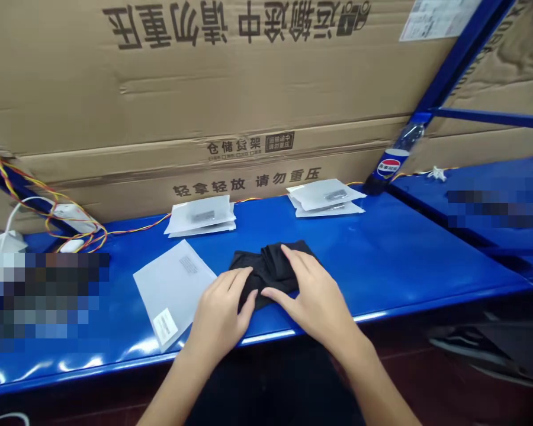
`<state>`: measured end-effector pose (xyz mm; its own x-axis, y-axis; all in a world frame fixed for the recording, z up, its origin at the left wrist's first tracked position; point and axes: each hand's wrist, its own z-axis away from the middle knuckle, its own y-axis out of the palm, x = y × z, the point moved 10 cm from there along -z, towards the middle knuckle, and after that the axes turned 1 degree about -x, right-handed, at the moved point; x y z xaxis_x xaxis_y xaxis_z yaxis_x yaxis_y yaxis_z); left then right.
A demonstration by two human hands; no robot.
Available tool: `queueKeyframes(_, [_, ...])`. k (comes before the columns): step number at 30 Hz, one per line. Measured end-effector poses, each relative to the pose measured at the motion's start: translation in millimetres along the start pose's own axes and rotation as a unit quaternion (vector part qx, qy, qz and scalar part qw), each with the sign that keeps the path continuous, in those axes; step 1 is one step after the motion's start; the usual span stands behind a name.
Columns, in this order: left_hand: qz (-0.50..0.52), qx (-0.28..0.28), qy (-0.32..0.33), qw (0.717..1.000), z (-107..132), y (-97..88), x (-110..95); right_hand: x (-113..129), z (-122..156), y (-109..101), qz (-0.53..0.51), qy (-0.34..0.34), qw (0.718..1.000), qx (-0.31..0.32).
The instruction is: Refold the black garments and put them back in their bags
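Note:
A folded piece of black cloth (273, 266) lies on the blue tabletop close to its front edge. On its left side is my left hand (224, 305), with the fingers bent and the thumb pressed against the fabric. My right hand (315, 296) grips the cloth's right part, fingers over the top and thumb at the near edge. Part of the fabric is hidden under both hands. Just left of my left hand lies a flat frosted plastic bag (171, 287) with a white label (165, 325) and small print.
Behind the cloth stand two small piles of frosted bags, a left pile (201, 216) and a right pile (326, 198). A cola bottle (393, 163) stands by the blue post. Tangled wires (77, 228) lie at left. Large cardboard (249, 89) closes off the back.

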<state>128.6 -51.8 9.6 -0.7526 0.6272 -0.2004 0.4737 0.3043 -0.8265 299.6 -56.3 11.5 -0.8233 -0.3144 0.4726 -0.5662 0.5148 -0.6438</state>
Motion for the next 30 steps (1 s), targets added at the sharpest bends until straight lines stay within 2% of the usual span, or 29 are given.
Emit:
queueKeyframes(2, [-0.009,0.010,-0.015,1.000,5.0,-5.8,9.4,3.0,-2.0,5.6,-0.021,0.006,1.000,0.006])
queueKeyframes(4, [-0.017,0.026,-0.031,0.999,9.0,-11.1,19.1,-15.3,-5.5,-4.1,-0.071,0.064,0.995,-0.028])
queueKeyframes(6, [-0.026,0.041,-0.044,0.998,11.4,-17.0,27.8,-51.3,-4.0,-22.3,-0.122,0.159,0.976,-0.083])
queueKeyframes(8, [-0.043,0.051,-0.055,0.996,11.4,-23.1,36.1,-92.2,4.5,-40.8,-0.117,0.258,0.950,-0.128])
queueKeyframes(10, [-0.063,0.059,-0.068,0.994,8.4,-27.1,45.1,-122.5,9.9,-50.0,-0.072,0.308,0.942,-0.117])
queueKeyframes(12, [-0.080,0.063,-0.082,0.991,2.0,-27.6,54.4,-138.8,5.8,-46.2,-0.045,0.298,0.951,-0.065])
queueKeyframes(15, [-0.082,0.057,-0.094,0.990,-13.2,-23.5,66.3,-142.6,-12.0,-34.6,-0.042,0.235,0.971,-0.020])
queueKeyframes(18, [-0.018,0.041,-0.098,0.994,-27.4,-22.6,72.5,-136.3,-30.9,-25.3,-0.041,0.186,0.982,0.006])
queueKeyframes(20, [0.055,0.019,-0.111,0.992,-30.3,-30.6,74.4,-132.8,-34.9,-29.5,-0.076,0.174,0.982,-0.005])
queueKeyframes(24, [0.194,-0.023,-0.136,0.971,-17.6,-54.5,68.1,-138.9,-11.2,-55.2,-0.189,0.203,0.959,-0.060])
queueKeyframes(26, [0.196,-0.030,-0.124,0.972,-10.2,-59.7,59.1,-143.5,5.5,-62.7,-0.215,0.217,0.951,-0.053])
queueKeyframes(28, [0.147,-0.027,-0.112,0.982,-7.3,-55.1,53.6,-143.6,14.7,-66.1,-0.202,0.209,0.956,-0.033])
queueKeyframes(30, [0.098,0.002,-0.120,0.988,-9.9,-38.5,56.8,-140.5,14.0,-65.0,-0.171,0.188,0.967,-0.014])
